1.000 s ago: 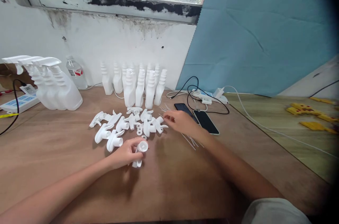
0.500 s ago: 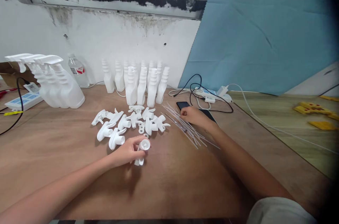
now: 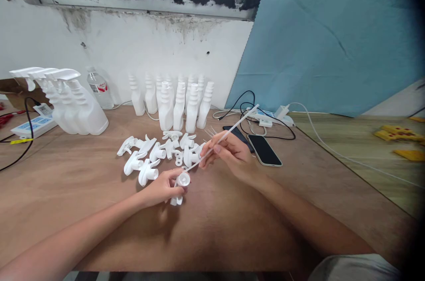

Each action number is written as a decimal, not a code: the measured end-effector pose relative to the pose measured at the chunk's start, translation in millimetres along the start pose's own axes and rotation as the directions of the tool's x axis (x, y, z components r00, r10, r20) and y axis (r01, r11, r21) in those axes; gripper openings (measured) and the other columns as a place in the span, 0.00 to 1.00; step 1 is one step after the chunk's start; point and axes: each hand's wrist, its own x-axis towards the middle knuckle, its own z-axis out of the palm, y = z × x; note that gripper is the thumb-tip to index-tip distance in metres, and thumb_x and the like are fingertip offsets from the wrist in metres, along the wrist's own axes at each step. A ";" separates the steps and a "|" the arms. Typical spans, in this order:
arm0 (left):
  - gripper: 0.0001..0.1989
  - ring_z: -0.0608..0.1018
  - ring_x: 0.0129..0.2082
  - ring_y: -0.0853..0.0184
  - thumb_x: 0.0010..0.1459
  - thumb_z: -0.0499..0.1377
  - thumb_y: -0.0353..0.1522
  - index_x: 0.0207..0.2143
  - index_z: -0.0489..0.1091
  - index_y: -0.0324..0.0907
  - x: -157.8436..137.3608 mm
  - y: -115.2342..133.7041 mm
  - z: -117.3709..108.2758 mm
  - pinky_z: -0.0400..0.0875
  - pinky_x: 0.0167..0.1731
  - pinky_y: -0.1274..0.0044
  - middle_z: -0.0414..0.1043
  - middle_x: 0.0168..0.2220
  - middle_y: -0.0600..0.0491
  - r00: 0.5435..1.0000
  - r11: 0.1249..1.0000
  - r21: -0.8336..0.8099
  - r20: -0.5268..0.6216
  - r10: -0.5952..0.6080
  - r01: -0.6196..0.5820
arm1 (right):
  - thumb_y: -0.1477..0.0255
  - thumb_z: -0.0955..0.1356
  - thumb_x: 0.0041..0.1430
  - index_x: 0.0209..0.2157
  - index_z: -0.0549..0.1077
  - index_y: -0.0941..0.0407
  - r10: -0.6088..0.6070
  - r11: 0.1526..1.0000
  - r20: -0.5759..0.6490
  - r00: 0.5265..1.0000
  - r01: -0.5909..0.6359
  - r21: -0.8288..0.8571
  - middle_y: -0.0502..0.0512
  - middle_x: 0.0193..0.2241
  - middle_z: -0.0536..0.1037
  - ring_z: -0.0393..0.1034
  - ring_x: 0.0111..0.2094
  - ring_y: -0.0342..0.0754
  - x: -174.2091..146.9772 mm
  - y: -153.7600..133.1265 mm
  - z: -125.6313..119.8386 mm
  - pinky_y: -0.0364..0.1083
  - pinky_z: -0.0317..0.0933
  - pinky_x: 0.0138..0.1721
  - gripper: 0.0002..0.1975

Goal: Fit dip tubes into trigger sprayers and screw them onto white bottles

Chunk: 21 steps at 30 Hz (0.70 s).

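Observation:
My left hand (image 3: 164, 189) is closed around a white trigger spray head (image 3: 183, 179), whose round collar faces up towards me. Between the thumb and fingers of my right hand (image 3: 229, 154) is a thin white dip tube (image 3: 237, 121), slanting from upper right to lower left. The tube's lower end is close to the collar; whether it touches I cannot tell. Beyond my left hand lies a loose group of white trigger spray heads (image 3: 133, 162), with small white rings (image 3: 179, 158) among them. My right hand hides most of the pile of tubes behind it.
White bottles (image 3: 165, 110) without heads stand by the wall. At the left are several bottles with spray heads (image 3: 81, 110), a clear water bottle (image 3: 99, 88) and a power strip (image 3: 35, 125). Two phones, one a white-edged phone (image 3: 264, 150), and cables (image 3: 275, 137) lie at the right.
My right hand has come left and nearer from the tube pile, bringing one tube towards the spray head. My left hand has kept its hold, almost still. The white-edged phone is now uncovered.

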 end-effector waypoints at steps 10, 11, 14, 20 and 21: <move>0.10 0.64 0.20 0.77 0.52 0.58 0.31 0.38 0.65 0.39 0.0 -2.5 -0.2 0.59 0.13 0.87 0.61 0.27 0.58 1.000 1.000 -0.003 0.005 0.016 -0.016 | 0.67 0.63 0.66 0.38 0.64 0.57 0.025 0.999 0.054 0.998 -0.027 0.040 0.55 0.34 0.77 0.76 0.29 0.45 -1.6 11.5 -4.1 0.48 0.73 0.31 0.07; 0.10 0.64 0.20 0.77 0.52 0.58 0.30 0.38 0.65 0.39 -0.1 -2.3 -0.2 0.59 0.13 0.87 0.61 0.27 0.58 1.000 1.000 -0.005 0.004 0.015 -0.015 | 0.67 0.63 0.67 0.38 0.64 0.57 0.032 0.999 0.057 0.998 -0.034 0.040 0.55 0.34 0.77 0.76 0.29 0.45 -1.7 11.8 -3.9 0.48 0.73 0.31 0.07; 0.10 0.64 0.20 0.77 0.52 0.58 0.31 0.38 0.65 0.39 -0.1 -1.9 -0.4 0.59 0.13 0.87 0.61 0.27 0.58 1.000 1.000 0.001 0.005 0.018 -0.018 | 0.66 0.63 0.67 0.38 0.64 0.57 0.046 0.999 0.067 0.997 -0.048 0.026 0.54 0.34 0.76 0.77 0.29 0.45 -1.7 12.3 -3.3 0.47 0.73 0.31 0.08; 0.10 0.64 0.20 0.77 0.52 0.58 0.31 0.38 0.65 0.39 0.0 -1.3 -0.2 0.59 0.13 0.87 0.60 0.26 0.58 1.000 1.000 0.007 0.001 0.019 -0.019 | 0.65 0.64 0.66 0.37 0.64 0.57 0.045 0.999 0.038 0.998 -0.045 -0.001 0.54 0.32 0.76 0.76 0.28 0.44 -0.5 12.6 -3.9 0.46 0.72 0.30 0.09; 0.10 0.63 0.20 0.77 0.52 0.58 0.31 0.38 0.65 0.39 0.0 -0.9 0.0 0.59 0.13 0.87 0.60 0.26 0.58 1.000 1.000 0.007 -0.001 0.021 -0.021 | 0.65 0.64 0.66 0.37 0.64 0.57 0.050 0.999 0.029 0.998 -0.050 -0.001 0.53 0.32 0.76 0.76 0.28 0.44 -0.1 13.2 -4.4 0.46 0.72 0.30 0.09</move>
